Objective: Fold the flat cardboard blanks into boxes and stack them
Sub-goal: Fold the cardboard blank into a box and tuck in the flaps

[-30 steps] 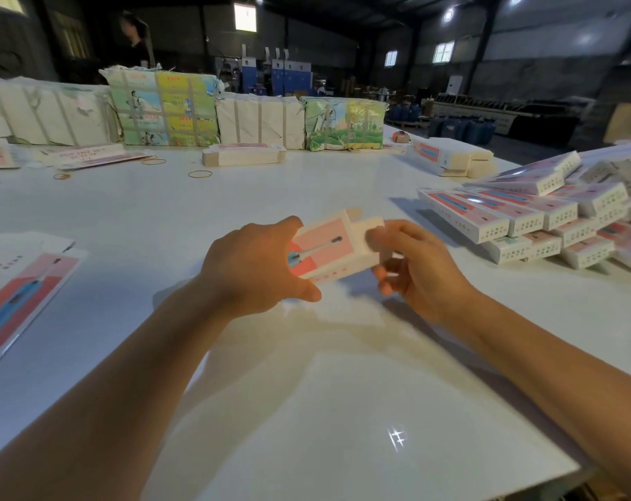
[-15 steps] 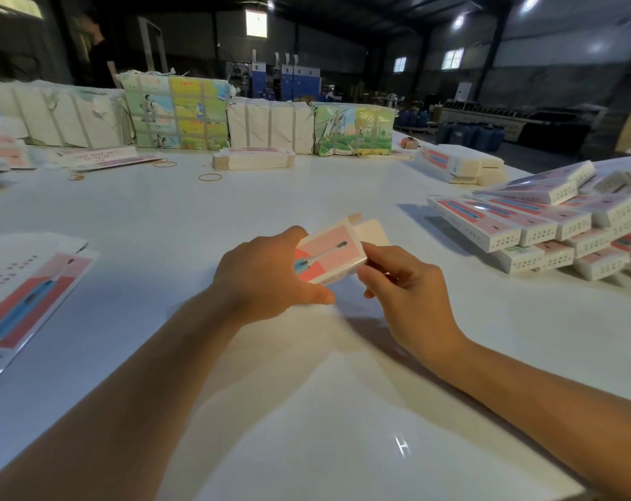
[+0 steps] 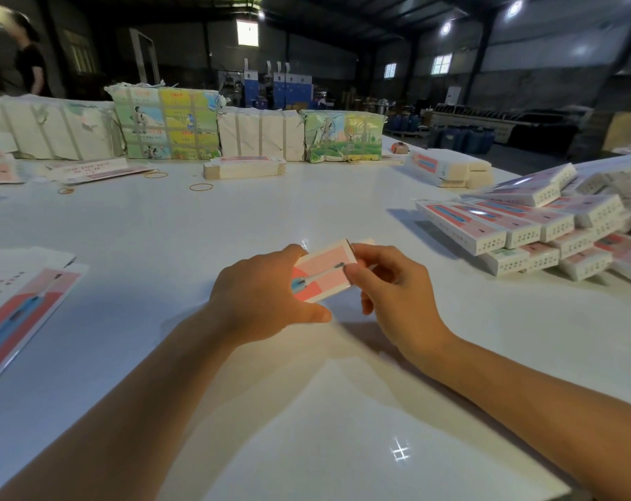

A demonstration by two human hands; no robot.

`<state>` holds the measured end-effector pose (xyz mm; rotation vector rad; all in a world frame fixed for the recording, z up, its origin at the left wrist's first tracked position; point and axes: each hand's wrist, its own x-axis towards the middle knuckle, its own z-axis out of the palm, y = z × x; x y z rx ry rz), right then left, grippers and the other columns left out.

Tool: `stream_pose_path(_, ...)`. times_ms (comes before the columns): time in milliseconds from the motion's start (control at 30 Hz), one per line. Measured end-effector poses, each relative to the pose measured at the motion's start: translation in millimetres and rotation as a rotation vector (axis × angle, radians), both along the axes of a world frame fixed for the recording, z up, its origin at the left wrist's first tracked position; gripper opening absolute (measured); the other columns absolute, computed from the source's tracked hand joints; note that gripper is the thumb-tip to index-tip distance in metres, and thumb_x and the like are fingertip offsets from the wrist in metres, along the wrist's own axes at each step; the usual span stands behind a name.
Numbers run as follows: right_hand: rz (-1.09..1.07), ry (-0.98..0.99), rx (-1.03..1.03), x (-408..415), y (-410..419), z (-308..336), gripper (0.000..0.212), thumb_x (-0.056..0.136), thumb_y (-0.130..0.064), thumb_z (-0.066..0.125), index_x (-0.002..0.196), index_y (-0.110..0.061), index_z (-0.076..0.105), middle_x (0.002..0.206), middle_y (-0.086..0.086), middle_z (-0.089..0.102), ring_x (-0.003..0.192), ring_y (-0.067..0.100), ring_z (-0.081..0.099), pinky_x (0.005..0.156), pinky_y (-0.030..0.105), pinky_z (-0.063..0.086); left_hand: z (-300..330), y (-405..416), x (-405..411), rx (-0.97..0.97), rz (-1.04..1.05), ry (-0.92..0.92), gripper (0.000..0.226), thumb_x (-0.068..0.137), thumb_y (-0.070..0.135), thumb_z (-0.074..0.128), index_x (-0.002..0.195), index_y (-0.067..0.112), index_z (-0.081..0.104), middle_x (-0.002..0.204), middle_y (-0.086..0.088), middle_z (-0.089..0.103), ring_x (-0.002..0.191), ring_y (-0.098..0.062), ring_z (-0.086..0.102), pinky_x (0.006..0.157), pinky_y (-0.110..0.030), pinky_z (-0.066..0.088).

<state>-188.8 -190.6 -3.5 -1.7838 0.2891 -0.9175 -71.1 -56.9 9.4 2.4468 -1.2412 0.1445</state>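
Item: pink carton (image 3: 323, 271), centre frame, held above tabletop (image 3: 234, 218). Likely light, thin, crushable; hold by edges. Left hand (image 3: 267, 296) grips its near end; right hand (image 3: 389, 283) pinches the far flap, apparently half-tucked. Finished stack (image 3: 523, 226) at right.

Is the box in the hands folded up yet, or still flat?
Folded up: the box shows a top face and a side wall. The right hand pinches its far end; whether that end flap is closed, cannot tell.
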Motion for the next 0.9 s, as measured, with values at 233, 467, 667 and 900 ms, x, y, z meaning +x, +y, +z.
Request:
stream_pose_path(233, 0.048, 0.002, 0.034, 2.8, -0.2, 1.0, 0.029, 0.091, -0.002, 0.056, 0.085, -0.028, 0.068, 0.084, -0.001, 0.063, 0.056, -0.003, 0.055, 0.054, 0.009, 0.041, -2.3, -4.9, -7.0, -0.002, 0.036, -0.060, 0.071, 0.069, 0.070, 0.063, 0.124, 0.032, 0.038, 0.117, 0.010, 0.058, 0.080, -0.012, 0.052, 0.067, -0.027, 0.046)
stream_pose_path(467, -0.126, 0.101, 0.023, 8.4, -15.7, 5.5, 0.068, 0.083, -0.025, 0.071, 0.140, -0.037, 0.035, 0.135, -0.005, 0.035, 0.115, 0.014, 0.043, 0.087, 0.021, 0.044, 2.9, -9.5, -14.8, -0.075, 0.153, -0.101, 0.063, 0.068, 0.073, 0.061, 0.111, 0.031, 0.040, 0.096, 0.012, 0.054, 0.074, -0.015, 0.048, 0.056, -0.026, 0.035)
stream_pose_path(667, 0.351, -0.013, 0.687, 11.3, -14.7, 7.5, 0.020, 0.085, 0.001, 0.056, 0.103, -0.007, 0.064, 0.088, 0.010, 0.072, 0.080, 0.022, 0.070, 0.068, 0.033, 0.059, 1.2, -14.8, -21.2, -0.043, 0.105, -0.026, 0.061, 0.070, 0.072, 0.059, 0.112, 0.031, 0.040, 0.092, 0.015, 0.047, 0.077, -0.012, 0.048, 0.052, -0.022, 0.031)
stream_pose_path(900, -0.060, 0.122, -0.663, 2.1, -6.9, -3.7, 0.017, 0.100, -0.021, 0.041, 0.100, -0.014, 0.056, 0.079, -0.003, 0.061, 0.067, 0.010, 0.054, 0.060, 0.015, 0.039, -0.4, -12.1, -21.4, -0.114, 0.089, -0.031, 0.053, 0.070, 0.070, 0.061, 0.100, 0.030, 0.044, 0.089, 0.012, 0.055, 0.075, -0.015, 0.051, 0.059, -0.026, 0.036)
